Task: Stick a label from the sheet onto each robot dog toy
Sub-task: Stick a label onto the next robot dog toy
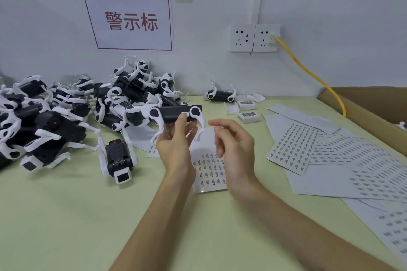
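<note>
Head view: left hand (174, 138) grips the robot dog toy (176, 114) above the counter (66, 204), long axis left-right, thumb on its label (185, 114). Right hand (233, 141), loosely curled and holding nothing, hovers directly over the label sheet (209, 174), so is nearer it.

A black plastic robot dog toy with white legs (175, 114) is held up above the table, its long body level and its legs pointing down. A small white label (185, 114) sits on its side, near the right end. Under it, a white label sheet with rows of small printed stickers (209, 174) lies flat, its upper part bare. A big pile of the same black and white toys (66, 114) lies at the far left. One more toy (220, 94) lies apart at the far middle. More label sheets (330, 156) are spread, overlapping, at the right.
</note>
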### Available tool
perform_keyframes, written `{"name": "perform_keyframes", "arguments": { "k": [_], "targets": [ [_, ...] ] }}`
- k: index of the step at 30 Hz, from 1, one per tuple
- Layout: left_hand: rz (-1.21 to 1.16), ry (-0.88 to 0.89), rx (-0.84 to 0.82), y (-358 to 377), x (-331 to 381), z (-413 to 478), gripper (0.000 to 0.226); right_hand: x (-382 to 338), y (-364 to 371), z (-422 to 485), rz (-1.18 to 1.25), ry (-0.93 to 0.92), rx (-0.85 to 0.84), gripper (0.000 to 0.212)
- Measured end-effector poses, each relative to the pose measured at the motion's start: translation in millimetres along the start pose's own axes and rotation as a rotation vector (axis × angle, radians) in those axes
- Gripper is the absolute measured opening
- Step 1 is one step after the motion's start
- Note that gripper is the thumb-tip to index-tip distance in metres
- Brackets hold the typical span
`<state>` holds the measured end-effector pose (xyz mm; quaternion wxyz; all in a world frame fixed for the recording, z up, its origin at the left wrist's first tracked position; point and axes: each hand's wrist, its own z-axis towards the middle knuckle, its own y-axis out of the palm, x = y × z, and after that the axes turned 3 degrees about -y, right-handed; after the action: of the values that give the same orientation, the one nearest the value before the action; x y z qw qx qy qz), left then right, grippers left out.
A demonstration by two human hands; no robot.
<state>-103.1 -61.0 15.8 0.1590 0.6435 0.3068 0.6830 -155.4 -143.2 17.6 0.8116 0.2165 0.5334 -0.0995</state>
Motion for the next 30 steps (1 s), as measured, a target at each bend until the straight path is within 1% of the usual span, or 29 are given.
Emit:
{"name": "perform_keyframes", "arguments": {
  "k": [1,2,3,4,6,11,13,16,19,24,30],
  "targets": [
    [0.006,-0.001,-0.014,0.1,-0.4,-0.1,0.005,-1.8,-2.0,2.1,-0.088,-0.088,0.012,0.017],
    [0.011,0.003,-0.037,0.1,-0.6,-0.9,0.005,-3.2,-3.3,4.0,-0.157,-0.156,-0.010,0.020],
    [0.015,0.010,-0.064,0.1,-1.1,-1.9,0.005,-4.1,-4.3,5.4,-0.208,-0.201,-0.059,0.028],
    [0.019,0.019,-0.095,0.2,-1.0,-3.7,0.003,-4.4,-4.6,6.4,-0.239,-0.221,-0.110,0.035],
    [0.037,0.035,-0.155,0.5,-0.4,-6.8,0.007,-3.6,-3.2,6.2,-0.253,-0.238,-0.155,0.040],
    [0.087,0.071,-0.247,0.5,2.7,-10.2,0.027,-1.3,-4.4,8.4,-0.221,-0.251,-0.110,0.041],
    [0.115,0.085,-0.230,0.9,2.6,-10.8,0.026,-0.7,-5.4,9.2,-0.207,-0.243,-0.101,0.038],
    [0.153,0.112,-0.149,1.0,0.9,-9.4,0.012,0.4,-4.0,6.8,-0.202,-0.254,-0.124,0.034],
    [0.174,0.162,-0.107,-0.7,-0.6,-6.9,0.018,0.5,-2.2,6.1,-0.186,-0.257,-0.140,0.032],
    [0.155,0.156,-0.139,-0.8,-0.7,-8.5,0.029,-1.7,-3.9,6.9,-0.151,-0.262,-0.133,0.030],
    [0.189,0.133,-0.189,-0.6,0.1,-6.4,0.022,-0.2,-5.6,7.9,-0.154,-0.257,-0.116,0.031]
  ]
}}
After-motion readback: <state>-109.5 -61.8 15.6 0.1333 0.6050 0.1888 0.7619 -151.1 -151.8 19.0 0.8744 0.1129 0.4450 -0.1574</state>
